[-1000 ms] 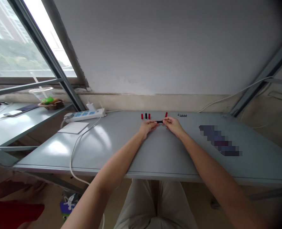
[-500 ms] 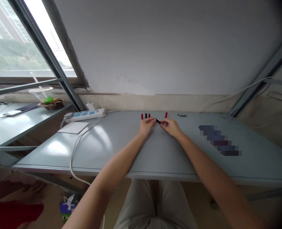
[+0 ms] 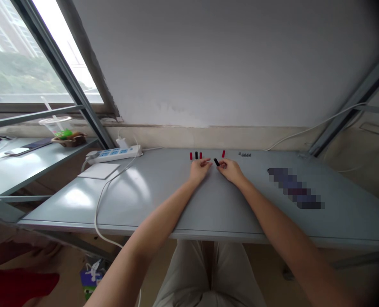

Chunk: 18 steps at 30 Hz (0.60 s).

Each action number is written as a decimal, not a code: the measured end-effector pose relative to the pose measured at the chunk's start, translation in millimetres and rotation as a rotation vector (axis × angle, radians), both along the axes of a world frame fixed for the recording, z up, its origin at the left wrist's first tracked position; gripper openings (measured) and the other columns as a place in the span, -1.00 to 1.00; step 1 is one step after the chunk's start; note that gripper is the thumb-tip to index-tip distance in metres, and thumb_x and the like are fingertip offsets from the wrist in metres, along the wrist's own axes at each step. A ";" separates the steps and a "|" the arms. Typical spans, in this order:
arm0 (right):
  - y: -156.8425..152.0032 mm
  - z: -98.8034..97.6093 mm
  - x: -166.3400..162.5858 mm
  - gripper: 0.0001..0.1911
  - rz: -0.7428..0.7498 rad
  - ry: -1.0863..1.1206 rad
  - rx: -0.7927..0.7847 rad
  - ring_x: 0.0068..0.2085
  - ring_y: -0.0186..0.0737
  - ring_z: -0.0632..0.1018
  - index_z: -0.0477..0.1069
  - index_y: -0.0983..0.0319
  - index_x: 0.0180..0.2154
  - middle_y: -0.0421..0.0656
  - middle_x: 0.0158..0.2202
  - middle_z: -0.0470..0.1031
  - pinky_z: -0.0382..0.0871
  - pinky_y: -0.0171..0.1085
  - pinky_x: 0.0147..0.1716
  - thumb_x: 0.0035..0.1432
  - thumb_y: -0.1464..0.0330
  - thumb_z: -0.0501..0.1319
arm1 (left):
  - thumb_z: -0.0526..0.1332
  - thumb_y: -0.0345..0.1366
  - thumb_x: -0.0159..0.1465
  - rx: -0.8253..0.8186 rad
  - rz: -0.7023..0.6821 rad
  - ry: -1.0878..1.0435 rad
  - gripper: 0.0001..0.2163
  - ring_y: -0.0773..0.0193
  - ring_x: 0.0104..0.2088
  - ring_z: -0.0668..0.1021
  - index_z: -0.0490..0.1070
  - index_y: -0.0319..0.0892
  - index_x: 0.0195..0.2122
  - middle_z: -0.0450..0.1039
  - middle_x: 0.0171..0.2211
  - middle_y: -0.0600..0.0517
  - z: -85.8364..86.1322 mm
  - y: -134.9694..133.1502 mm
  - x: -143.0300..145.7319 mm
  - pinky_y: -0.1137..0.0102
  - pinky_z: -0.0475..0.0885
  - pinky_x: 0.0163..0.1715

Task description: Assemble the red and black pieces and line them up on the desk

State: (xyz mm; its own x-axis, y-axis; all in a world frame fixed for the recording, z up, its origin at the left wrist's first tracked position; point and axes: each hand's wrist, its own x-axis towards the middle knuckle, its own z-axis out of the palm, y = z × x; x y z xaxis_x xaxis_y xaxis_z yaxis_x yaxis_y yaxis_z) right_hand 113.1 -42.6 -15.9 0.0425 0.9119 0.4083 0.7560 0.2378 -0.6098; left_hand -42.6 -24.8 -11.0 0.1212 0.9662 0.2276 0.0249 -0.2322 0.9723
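Observation:
A small black cylinder point(image 3: 216, 162), too small to name more exactly, is pinched in the fingers of my right hand point(image 3: 230, 169) and tilts up to the left. My left hand point(image 3: 199, 169) is just left of it, thumb and fingers apart, touching nothing that I can see. Behind the left hand stand a red cylinder point(image 3: 191, 156), a black cylinder point(image 3: 196, 155) and another red cylinder point(image 3: 200, 155) in a row. One more red cylinder point(image 3: 223, 153) is behind the right hand. Several tiny grey pieces point(image 3: 246, 155) lie farther right.
On the grey desk point(image 3: 164, 213), a white power strip point(image 3: 114, 154) and a flat white box point(image 3: 100, 171) sit at left. A white cable point(image 3: 101, 200) hangs over the front edge. A pixelated object point(image 3: 295, 189) lies at right. A cup point(image 3: 58, 125) stands on the side shelf.
My left hand has let go of the black cylinder and drawn slightly away. The cylinder stays in my right hand and is tilted more steeply.

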 end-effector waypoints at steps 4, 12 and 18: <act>7.7 0.3 2.6 -0.89 -0.075 0.074 -0.049 -0.43 -0.27 0.46 0.43 0.21 -0.42 -0.16 -0.48 0.47 0.28 -0.30 -0.40 -0.12 0.39 0.23 | 0.24 -0.35 0.03 -0.049 0.060 -0.034 -0.93 0.25 -0.38 0.51 0.48 -0.23 -0.48 0.48 -0.49 -0.08 6.5 0.9 -2.2 0.31 0.36 -0.20; 38.9 3.8 -10.8 -0.95 -0.079 0.085 -0.148 -0.45 -0.29 0.46 0.39 0.24 -0.51 -0.14 -0.50 0.48 0.27 -0.33 -0.45 -0.16 0.44 0.24 | 0.15 -0.33 0.10 -0.115 0.197 -0.207 -0.88 0.35 -0.52 0.46 0.40 -0.26 -0.51 0.42 -0.55 -0.04 14.2 4.6 -12.6 0.37 0.39 -0.38; 60.5 -1.1 -27.6 -0.91 -0.056 0.080 -0.144 -0.40 -0.24 0.48 0.42 0.26 -0.46 -0.10 -0.45 0.49 0.29 -0.30 -0.40 -0.14 0.43 0.23 | 0.17 -0.31 0.07 -0.166 0.225 -0.294 -0.89 0.40 -0.56 0.42 0.38 -0.26 -0.48 0.39 -0.58 0.01 14.0 6.5 -16.0 0.41 0.37 -0.41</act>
